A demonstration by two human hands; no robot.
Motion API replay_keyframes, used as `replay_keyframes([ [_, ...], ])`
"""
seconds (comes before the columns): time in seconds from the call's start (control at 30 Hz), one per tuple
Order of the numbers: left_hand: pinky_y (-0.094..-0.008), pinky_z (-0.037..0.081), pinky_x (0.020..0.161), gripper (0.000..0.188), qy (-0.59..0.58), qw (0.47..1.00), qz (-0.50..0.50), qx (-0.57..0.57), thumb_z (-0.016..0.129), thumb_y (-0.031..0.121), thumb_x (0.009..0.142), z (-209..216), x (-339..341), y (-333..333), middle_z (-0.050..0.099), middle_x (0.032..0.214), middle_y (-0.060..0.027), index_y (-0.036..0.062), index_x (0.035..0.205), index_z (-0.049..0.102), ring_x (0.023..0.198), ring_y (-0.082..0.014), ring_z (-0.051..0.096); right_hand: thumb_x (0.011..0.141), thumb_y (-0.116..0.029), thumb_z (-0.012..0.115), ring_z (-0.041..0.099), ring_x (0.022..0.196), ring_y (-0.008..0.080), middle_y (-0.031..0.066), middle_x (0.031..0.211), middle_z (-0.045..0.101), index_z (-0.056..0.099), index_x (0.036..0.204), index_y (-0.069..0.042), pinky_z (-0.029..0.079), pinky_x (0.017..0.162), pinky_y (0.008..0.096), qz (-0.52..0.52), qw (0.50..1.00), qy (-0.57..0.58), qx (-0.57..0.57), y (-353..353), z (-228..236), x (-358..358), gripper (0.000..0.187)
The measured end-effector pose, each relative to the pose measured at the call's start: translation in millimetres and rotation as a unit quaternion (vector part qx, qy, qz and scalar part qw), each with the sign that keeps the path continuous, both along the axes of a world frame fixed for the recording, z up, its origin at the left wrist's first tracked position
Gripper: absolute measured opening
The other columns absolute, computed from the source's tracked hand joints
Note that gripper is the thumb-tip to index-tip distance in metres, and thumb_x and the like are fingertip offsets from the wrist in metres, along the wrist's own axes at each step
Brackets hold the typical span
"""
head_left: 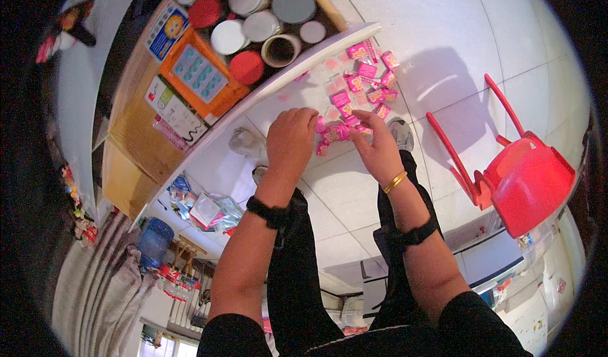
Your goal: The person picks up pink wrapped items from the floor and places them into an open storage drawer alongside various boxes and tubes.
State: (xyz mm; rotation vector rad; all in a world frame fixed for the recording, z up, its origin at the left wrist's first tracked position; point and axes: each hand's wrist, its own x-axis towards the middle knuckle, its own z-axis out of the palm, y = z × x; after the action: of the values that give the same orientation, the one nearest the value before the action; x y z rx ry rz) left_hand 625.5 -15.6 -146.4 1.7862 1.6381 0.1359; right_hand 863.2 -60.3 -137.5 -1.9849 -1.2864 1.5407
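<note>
Both hands are over a scatter of small pink wrapped sweets [367, 70], which look like candy packets. My left hand [291, 135] is closed, its fingertips curled against a pink wrapped sweet [320, 124] at the left side of the group. Facing it, my right hand [379, 146] has thumb and forefinger around another pink sweet [341, 131], partly hidden by the fingers. More pink pieces lie just below and beyond the fingertips. Paler pink squares show among them, too faint to make out.
A shelf unit [278, 81] with several jars and an orange box [201, 77] stands at the upper left. A red plastic chair [532, 183] is at the right on white tiles. My shoes [401, 135] show beneath the hands. Plastic bags [212, 211] lie at lower left.
</note>
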Motion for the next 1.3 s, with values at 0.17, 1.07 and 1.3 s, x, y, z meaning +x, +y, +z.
replay_keyframes([
  [0.17, -0.0579, 0.061, 0.094, 0.020, 0.021, 0.998, -0.035, -0.044, 0.075, 0.026, 0.112, -80.2, 97.4, 28.3, 0.083, 0.109, -0.0165, 0.0081, 0.115, 0.082, 0.107, -0.0431, 0.077, 0.108, -0.024, 0.083, 0.072, 0.139, 0.0455, 0.0258, 0.146, 0.077, 0.071, 0.153, 0.001, 0.054, 0.123, 0.0511, -0.041, 0.999, 0.009, -0.002, 29.7, 7.6, 63.7, 0.052],
  [1.07, -0.0472, 0.069, 0.090, 0.017, 0.145, 0.939, -0.310, 0.021, 0.074, 0.018, 0.105, -334.7, 394.4, 55.2, 0.080, 0.108, -0.0094, 0.0150, 0.119, 0.082, 0.107, -0.0316, 0.082, 0.110, -0.020, 0.080, 0.069, 0.139, 0.0451, 0.0249, 0.148, 0.074, 0.069, 0.155, -0.004, 0.052, 0.124, 0.0526, -0.079, 0.996, 0.000, -0.035, 66.4, -79.9, 316.8, 0.049],
  [1.3, -0.0471, 0.069, 0.091, 0.017, 0.188, 0.927, -0.323, 0.005, 0.074, 0.022, 0.105, -372.9, 412.5, 49.8, 0.075, 0.121, -0.0052, 0.0163, 0.120, 0.081, 0.121, -0.0273, 0.076, 0.111, -0.021, 0.079, 0.068, 0.142, 0.0468, 0.0261, 0.148, 0.074, 0.070, 0.155, -0.003, 0.051, 0.125, 0.0534, -0.078, 0.996, -0.016, -0.050, 64.1, -90.2, 349.1, 0.048],
])
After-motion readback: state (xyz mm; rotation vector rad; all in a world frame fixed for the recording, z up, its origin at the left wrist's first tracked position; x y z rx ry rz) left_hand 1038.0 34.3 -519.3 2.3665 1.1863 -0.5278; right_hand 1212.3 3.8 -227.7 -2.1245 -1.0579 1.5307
